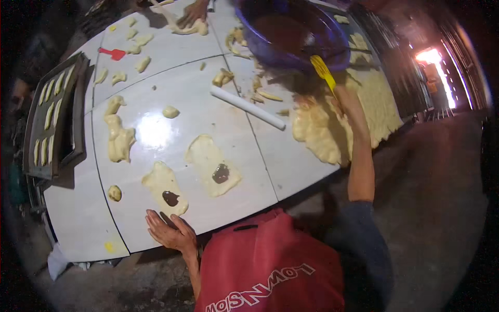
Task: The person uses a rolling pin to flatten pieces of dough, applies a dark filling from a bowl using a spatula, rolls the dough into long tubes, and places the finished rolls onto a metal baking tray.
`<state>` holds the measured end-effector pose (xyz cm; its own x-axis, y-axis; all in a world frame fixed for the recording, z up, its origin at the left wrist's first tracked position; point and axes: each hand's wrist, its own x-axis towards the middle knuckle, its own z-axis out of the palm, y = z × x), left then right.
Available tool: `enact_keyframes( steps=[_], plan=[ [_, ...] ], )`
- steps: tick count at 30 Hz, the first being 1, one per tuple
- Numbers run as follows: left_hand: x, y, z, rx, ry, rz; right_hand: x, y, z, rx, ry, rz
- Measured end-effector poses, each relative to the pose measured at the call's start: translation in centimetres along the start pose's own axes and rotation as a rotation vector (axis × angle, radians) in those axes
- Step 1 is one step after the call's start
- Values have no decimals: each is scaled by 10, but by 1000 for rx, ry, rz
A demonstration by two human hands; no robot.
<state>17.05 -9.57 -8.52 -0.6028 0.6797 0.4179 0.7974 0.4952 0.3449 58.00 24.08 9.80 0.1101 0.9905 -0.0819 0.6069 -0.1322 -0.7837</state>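
My right hand [344, 103] is closed around a yellow plastic utensil with a ribbed, slotted end [323, 73], held against the near rim of a purple-blue basin [337, 58] with brown contents. Flattened dough [315, 130] lies under that forearm. My left hand [174, 234] rests at the table's near edge, fingers stretched out and thumb apart, holding nothing I can see. Just beyond its fingertips lies a flat dough strip [160, 179] with a dark brown dollop of filling [170, 198]. A second strip [204, 152], to its right, carries another dollop [221, 173].
A white rolling pin [248, 107] lies mid-table. Dough pieces, including a long lump [120, 140], are scattered across the tiled table [182, 83]. At left stands a metal tray [65, 125] with several dough rolls. Another person's hand [193, 14] handles dough beyond a red scraper [113, 53].
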Motion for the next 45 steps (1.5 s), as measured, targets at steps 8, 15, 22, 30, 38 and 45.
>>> enact_keyframes(
  steps=[8, 15, 22, 30, 38, 45],
  plan=[
    [1, 8, -2, -33, -15, -45, -30, 103, 41, -41, 243, -1],
    [-2, -1, -3, 44, -78, -91, -36, 77, 66, -701, 391, -176],
    [6, 11, -9, 40, -82, -62, 22, 2, 130, -378, 70, -570],
    [3, 10, -13, 44, -106, -152, 147, -53, 261, -517, -42, -809],
    [6, 15, -17, 77, -131, -167, 155, -25, 267, -556, -54, -895],
    [1, 8, -16, 76, -150, -144, 160, -53, 264, -302, -21, -719]
  ],
)
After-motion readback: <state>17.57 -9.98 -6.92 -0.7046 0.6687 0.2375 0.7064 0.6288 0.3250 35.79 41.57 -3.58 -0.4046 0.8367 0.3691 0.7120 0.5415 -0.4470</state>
